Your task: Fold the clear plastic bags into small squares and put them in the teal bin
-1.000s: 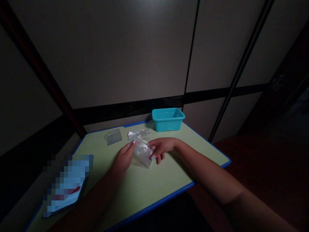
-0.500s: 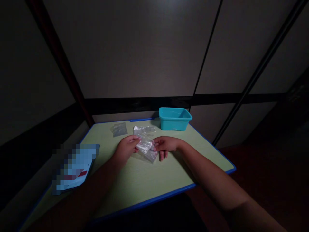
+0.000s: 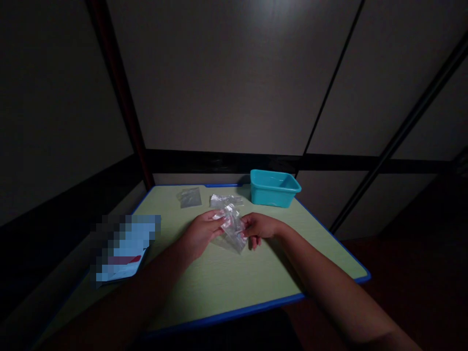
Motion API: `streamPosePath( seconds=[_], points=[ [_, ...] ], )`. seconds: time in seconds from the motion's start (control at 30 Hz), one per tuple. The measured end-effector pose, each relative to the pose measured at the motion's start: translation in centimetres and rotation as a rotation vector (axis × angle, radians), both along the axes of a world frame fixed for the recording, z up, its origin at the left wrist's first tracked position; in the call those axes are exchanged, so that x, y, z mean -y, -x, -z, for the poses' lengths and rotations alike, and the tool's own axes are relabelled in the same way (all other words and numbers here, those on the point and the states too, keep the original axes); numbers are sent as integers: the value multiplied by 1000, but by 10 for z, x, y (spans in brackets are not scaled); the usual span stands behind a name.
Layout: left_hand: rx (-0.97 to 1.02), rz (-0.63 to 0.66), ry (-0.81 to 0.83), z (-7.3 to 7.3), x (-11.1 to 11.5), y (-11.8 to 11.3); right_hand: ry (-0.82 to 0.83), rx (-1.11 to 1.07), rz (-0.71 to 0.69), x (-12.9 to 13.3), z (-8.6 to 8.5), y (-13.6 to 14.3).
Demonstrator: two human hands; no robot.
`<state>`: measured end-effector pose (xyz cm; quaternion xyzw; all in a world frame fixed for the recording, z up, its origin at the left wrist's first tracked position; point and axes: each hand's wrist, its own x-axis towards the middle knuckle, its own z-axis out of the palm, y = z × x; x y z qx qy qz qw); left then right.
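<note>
Between my two hands is a clear, crinkled plastic bag (image 3: 235, 234), held just above the light green table (image 3: 219, 292). My left hand (image 3: 205, 233) grips its left side, the fingers closed on the film. On the right side, my right hand (image 3: 259, 228) pinches the bag between thumb and fingers, with the lower fingers curled beneath. Another crumpled clear bag (image 3: 219, 200) lies just beyond the held one. Farther left, a flat grey translucent bag (image 3: 190, 197) rests on the table.
A turquoise plastic basket (image 3: 273, 190) stands at the back right of the table. A pixelated, bluish flat object (image 3: 127, 253) lies at the left edge. Cabinet panels (image 3: 226, 97) rise behind the table, which has a blue rim.
The whole view has shifted, so things sit slightly farther right and lower. The held bag looks more bunched up, and my left hand's fingers reach farther over it.
</note>
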<state>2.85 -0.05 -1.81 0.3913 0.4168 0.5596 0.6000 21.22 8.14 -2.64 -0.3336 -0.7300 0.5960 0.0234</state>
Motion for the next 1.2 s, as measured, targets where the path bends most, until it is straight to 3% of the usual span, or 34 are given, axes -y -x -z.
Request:
streamPosePath(
  seconds=[0.17, 0.37, 0.5, 0.7, 0.97, 1.2],
  points=[
    [-17, 54, -11, -1, 4, -6, -19, 16, 18, 0, -1, 2],
    [-111, -112, -17, 8, -2, -9, -62, 29, 29, 4, -5, 3],
    [-61, -100, -17, 11, -4, -7, -19, 21, 45, 5, -7, 2],
    [-15, -55, 28, 8, -2, -5, 28, 7, 36, 2, -6, 1],
    [-207, -153, 80, 5, -6, 2, 40, 6, 35, 0, -5, 2],
    [-180, -152, 55, 6, -6, 2, 3, 26, 64, -1, 0, 3]
  ],
)
